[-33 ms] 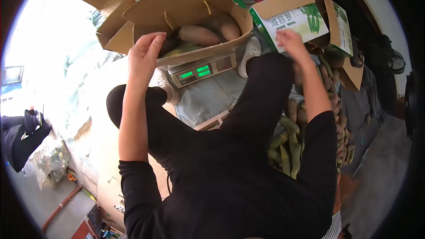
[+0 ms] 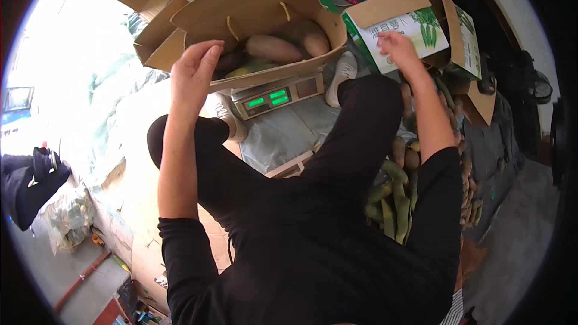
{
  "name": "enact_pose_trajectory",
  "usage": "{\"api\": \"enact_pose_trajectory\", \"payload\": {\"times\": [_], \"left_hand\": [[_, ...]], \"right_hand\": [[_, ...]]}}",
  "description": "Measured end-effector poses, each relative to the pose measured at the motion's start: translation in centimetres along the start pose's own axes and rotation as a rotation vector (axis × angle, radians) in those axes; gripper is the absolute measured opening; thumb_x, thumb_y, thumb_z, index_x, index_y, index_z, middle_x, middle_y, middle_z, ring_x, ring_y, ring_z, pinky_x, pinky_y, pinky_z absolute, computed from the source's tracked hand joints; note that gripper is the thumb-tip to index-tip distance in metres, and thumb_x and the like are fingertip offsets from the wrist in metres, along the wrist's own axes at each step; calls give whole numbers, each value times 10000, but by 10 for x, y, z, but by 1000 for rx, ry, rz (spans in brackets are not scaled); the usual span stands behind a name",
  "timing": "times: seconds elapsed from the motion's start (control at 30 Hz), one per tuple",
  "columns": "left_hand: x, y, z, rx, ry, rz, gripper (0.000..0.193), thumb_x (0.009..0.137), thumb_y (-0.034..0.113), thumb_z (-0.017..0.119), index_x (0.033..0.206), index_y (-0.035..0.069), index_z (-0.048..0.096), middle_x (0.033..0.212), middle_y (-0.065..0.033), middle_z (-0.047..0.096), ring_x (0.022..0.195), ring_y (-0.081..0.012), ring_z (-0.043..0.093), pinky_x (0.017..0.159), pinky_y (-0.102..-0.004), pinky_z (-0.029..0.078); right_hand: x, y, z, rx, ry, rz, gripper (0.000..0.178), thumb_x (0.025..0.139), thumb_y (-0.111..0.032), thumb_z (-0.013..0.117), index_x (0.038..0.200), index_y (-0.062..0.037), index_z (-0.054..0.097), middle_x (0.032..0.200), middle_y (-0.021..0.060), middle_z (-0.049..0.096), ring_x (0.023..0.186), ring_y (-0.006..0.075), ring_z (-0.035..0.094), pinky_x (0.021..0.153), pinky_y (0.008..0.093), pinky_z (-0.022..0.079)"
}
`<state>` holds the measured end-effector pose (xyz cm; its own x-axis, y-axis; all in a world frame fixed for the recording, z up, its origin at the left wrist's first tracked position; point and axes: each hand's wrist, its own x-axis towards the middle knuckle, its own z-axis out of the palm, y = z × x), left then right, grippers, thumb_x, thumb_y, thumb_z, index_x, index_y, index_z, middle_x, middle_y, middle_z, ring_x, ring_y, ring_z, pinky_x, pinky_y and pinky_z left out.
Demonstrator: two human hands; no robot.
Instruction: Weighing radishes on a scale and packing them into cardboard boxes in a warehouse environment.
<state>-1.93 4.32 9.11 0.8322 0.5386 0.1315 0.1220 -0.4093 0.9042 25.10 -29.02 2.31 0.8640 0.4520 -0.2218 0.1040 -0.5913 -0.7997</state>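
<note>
My left hand (image 2: 194, 71) is raised at the near left corner of an open cardboard box (image 2: 235, 9), its fingers loosely bent and the thumb close beside them. No object shows in it. Several large, long root vegetables (image 2: 272, 49), brownish and greenish, lie inside the box. The box stands on a digital scale (image 2: 279, 97) with lit green displays. Over the white and green printed carton (image 2: 409, 30) at the right hovers my right hand (image 2: 396, 50), its fingers half curled and apart, with nothing visible in them. Whether either hand touches cardboard cannot be told.
Long green roots (image 2: 395, 201) and smaller brownish ones (image 2: 471, 189) are heaped beside my right leg. Another open carton (image 2: 460, 39) stands at the far right. Plastic bags (image 2: 69, 216) and a dark-clothed person (image 2: 30, 186) are at the left. Flat cardboard (image 2: 144, 210) covers floor there.
The whole view shifts slightly. My right hand's fingers look a little more spread over the printed carton, and my left hand has drawn slightly left. The box and its roots stay put.
</note>
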Motion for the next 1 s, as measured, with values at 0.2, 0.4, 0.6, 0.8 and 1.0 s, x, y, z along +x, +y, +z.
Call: {"api": "enact_pose_trajectory", "payload": {"times": [0.2,0.4,0.6,0.8,1.0], "left_hand": [[34,-23,-61,102,109,-109,391,869,258,624,1185,34,570,1025,-127,643,915,-166,596,793,-291,468],[47,-57,-78,302,-146,-481,587,850,317,631,1331,51,425,1194,-188,565,1045,-238,565,819,-332,469],[65,-93,-71,223,-344,-747,593,835,404,621,1292,59,464,1176,-148,571,1104,-284,532,841,-506,468],[66,-118,-52,80,-258,-744,412,848,357,610,1156,90,551,1099,-72,608,1061,-245,544,801,-503,464],[73,-127,-43,164,-171,-708,318,830,237,625,1059,16,619,909,-96,653,833,-204,616,721,-371,489]], "right_hand": [[45,-79,21,-34,-83,-66,457,770,-232,666,1138,25,578,1003,122,635,861,180,608,751,307,486],[68,-53,76,-256,-66,-97,553,746,-178,672,1239,10,505,1043,148,604,946,229,583,830,326,457],[74,-37,87,28,-160,73,487,763,-92,634,1221,20,513,1031,131,606,907,215,581,799,317,446],[91,-37,99,-66,-53,56,410,774,-78,631,1161,25,544,940,117,618,831,197,579,746,322,446],[109,-26,104,-61,16,46,243,766,-12,526,991,41,602,824,107,618,753,193,570,681,336,438]]}}
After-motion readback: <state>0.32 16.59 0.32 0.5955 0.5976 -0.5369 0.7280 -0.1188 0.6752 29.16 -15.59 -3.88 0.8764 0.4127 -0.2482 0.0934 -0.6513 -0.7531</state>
